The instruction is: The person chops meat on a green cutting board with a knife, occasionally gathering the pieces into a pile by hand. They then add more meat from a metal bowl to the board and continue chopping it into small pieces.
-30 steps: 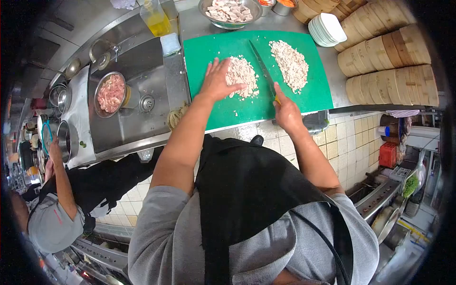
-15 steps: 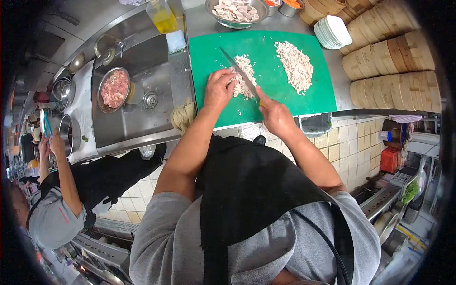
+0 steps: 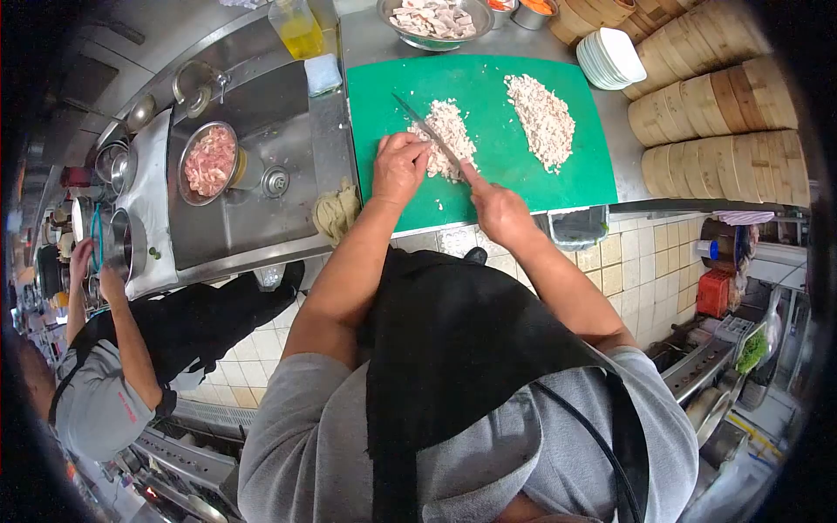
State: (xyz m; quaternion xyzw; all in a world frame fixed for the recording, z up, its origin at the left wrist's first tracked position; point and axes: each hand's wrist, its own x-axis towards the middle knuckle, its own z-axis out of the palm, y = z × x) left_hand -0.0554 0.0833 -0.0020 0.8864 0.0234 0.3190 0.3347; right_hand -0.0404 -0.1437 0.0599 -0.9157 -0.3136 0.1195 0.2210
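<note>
A knife [image 3: 440, 146] is gripped by its handle in my right hand [image 3: 501, 212]. Its blade slants up and left across the nearer pile of pale, finely chopped food [image 3: 452, 120] on a green cutting board [image 3: 488, 192]. At the pile's left edge, my left hand [image 3: 399, 170] has its fingers curled and pressed together beside the blade. Whatever lies under those fingertips is hidden. Another pile of the same chopped food [image 3: 540, 122] sits apart on the right of the board.
A bowl of pale slices [image 3: 410, 37] stands behind the board, with stacked white dishes [image 3: 606, 65] and bamboo steamers [image 3: 719, 166] to the right. Left is a sink [image 3: 270, 222] holding a bowl of raw meat [image 3: 210, 161]. A co-worker [image 3: 109, 383] stands at far left.
The blade has shifted slightly left over the pile, its tip reaching farther left. My left hand has drawn back a little, with its fingers more curled. The co-worker's hands have moved.
</note>
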